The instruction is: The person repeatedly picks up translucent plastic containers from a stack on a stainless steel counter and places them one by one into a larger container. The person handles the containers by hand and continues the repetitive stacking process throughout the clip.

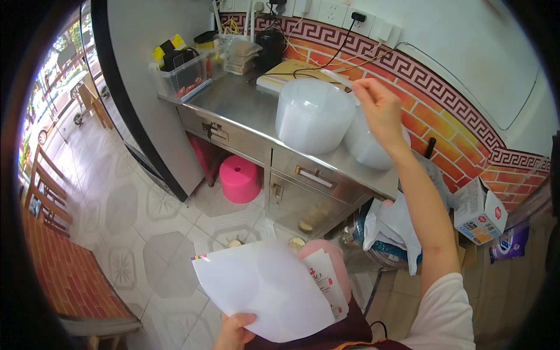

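Note:
My left hand (238, 329) holds a large white sheet of paper (267, 288) by its lower left edge, low in front of me. Beside and partly under it, printed papers (328, 284) lie over my lap. My right hand (379, 103) is raised over the metal counter, its fingertips pinching one end of a thin, pale strip (336, 78); what the strip is made of I cannot tell. Under that hand stand a stack of translucent plastic lids or bowls (313, 118) and a second such stack (369, 142), partly hidden by my forearm.
On the stainless steel counter (236, 103) are a clear plastic bin (183, 81), a flat cardboard box (284, 72) and cables. A pink stool (239, 179) stands beneath. To the right are a lined bin with a white bag (393, 223) and a white carton (479, 212); a refrigerator (153, 87) stands left.

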Demonstrator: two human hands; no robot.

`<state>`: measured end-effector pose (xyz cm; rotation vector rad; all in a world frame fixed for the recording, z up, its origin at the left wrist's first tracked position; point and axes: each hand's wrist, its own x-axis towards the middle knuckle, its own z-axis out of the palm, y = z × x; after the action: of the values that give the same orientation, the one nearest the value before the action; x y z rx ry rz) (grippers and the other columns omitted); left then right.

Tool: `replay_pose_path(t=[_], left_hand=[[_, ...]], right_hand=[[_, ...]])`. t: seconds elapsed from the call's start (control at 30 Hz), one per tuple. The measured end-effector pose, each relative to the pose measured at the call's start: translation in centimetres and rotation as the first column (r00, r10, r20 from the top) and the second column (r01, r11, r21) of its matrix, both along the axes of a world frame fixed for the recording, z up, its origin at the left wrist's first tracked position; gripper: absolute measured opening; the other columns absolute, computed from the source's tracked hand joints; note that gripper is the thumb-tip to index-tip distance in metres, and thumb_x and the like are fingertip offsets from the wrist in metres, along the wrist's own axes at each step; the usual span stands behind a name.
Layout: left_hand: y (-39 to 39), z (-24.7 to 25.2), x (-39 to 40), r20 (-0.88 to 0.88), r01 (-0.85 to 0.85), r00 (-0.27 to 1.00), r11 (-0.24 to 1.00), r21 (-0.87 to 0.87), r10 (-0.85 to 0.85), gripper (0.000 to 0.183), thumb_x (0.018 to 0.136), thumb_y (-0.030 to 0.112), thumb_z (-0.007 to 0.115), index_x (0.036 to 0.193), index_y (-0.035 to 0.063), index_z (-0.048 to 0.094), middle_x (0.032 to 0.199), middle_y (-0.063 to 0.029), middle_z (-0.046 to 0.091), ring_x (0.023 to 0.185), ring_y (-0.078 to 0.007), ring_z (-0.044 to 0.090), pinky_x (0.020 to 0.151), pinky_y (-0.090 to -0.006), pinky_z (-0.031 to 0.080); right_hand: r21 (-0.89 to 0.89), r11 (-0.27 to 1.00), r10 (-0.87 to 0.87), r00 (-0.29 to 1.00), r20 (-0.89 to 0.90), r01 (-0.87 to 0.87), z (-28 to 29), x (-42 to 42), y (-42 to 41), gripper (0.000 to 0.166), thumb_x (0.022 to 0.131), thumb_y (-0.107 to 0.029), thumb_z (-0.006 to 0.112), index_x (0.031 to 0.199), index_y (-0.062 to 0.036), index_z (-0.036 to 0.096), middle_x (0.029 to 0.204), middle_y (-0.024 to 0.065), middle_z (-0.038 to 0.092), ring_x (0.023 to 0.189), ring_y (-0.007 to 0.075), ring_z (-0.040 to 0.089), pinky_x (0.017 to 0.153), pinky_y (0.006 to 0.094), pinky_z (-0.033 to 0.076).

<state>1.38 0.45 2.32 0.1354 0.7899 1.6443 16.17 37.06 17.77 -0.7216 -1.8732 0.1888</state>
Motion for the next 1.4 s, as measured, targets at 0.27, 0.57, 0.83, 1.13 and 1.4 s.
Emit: replay_pose_path(t=[0.27, 0.57, 0.83, 1.13, 1.4], left_hand=[[-1.5, -1.7, -0.9, 0.078, 0.032, 0.997, 0.994, -0.101, -0.024, 0.061, 0.061, 0.005, 0.057, 0.118, -0.0076, 0.038, 0.11, -0.0183, 0.051, 0.101, -0.0322, 0.051, 0.086, -0.0419, 0.044], [-1.6, -1.6, -0.9, 0.074, 0.033, 0.997, 0.997, -0.064, -0.028, 0.058, 0.063, 0.005, 0.057, 0.117, -0.0072, 0.04, 0.11, -0.0186, 0.051, 0.101, -0.0316, 0.051, 0.087, -0.0408, 0.044], [-2.0, -1.7, -0.9, 0.075, 0.003, 0.997, 0.996, -0.087, 0.004, 0.055, 0.064, 0.004, 0.056, 0.115, -0.0075, 0.042, 0.107, -0.0182, 0.053, 0.1, -0.031, 0.052, 0.085, -0.0399, 0.044], [-1.9, -1.2, -1.1, 0.129, -0.004, 0.992, 0.997, -0.078, 0.014, 0.046, 0.064, 0.003, 0.056, 0.107, -0.0088, 0.047, 0.099, -0.0176, 0.056, 0.092, -0.0292, 0.055, 0.081, -0.0393, 0.046], [-1.8, -0.6, -1.0, 0.118, 0.012, 0.993, 0.996, -0.091, -0.001, 0.041, 0.063, 0.004, 0.056, 0.101, -0.0103, 0.049, 0.096, -0.0173, 0.057, 0.09, -0.0285, 0.056, 0.08, -0.0386, 0.047]], right_hand=[[0.06, 0.994, 0.075, 0.964, 0.255, -0.093, -2.7, -2.1, 3.3, 0.011, 0.08, -0.015, 0.056, 0.084, -0.0045, 0.058, 0.07, 0.0157, 0.058, 0.062, 0.0308, 0.056, 0.056, 0.0334, 0.044], [0.067, 0.994, 0.059, 0.924, 0.379, -0.091, -1.8, -2.2, 3.9, 0.012, 0.081, -0.015, 0.056, 0.084, -0.0036, 0.057, 0.069, 0.0139, 0.058, 0.058, 0.0267, 0.054, 0.056, 0.032, 0.043], [0.253, 0.966, -0.129, 0.951, 0.281, 0.057, -0.1, -0.3, 3.6, 0.014, 0.082, -0.017, 0.053, 0.082, -0.0035, 0.057, 0.075, 0.0167, 0.059, 0.068, 0.035, 0.057, 0.059, 0.0399, 0.045], [0.112, 0.942, -0.333, 0.836, 0.436, 0.317, -4.1, 10.3, 2.0, 0.014, 0.082, -0.017, 0.052, 0.082, -0.0044, 0.057, 0.076, 0.0183, 0.059, 0.07, 0.0361, 0.057, 0.061, 0.0414, 0.045], [0.009, 0.985, -0.154, 0.871, 0.466, 0.17, -5.1, 10.8, 1.9, 0.019, 0.083, -0.021, 0.05, 0.083, -0.0036, 0.059, 0.074, 0.0172, 0.059, 0.075, 0.0347, 0.057, 0.07, 0.0433, 0.042]])
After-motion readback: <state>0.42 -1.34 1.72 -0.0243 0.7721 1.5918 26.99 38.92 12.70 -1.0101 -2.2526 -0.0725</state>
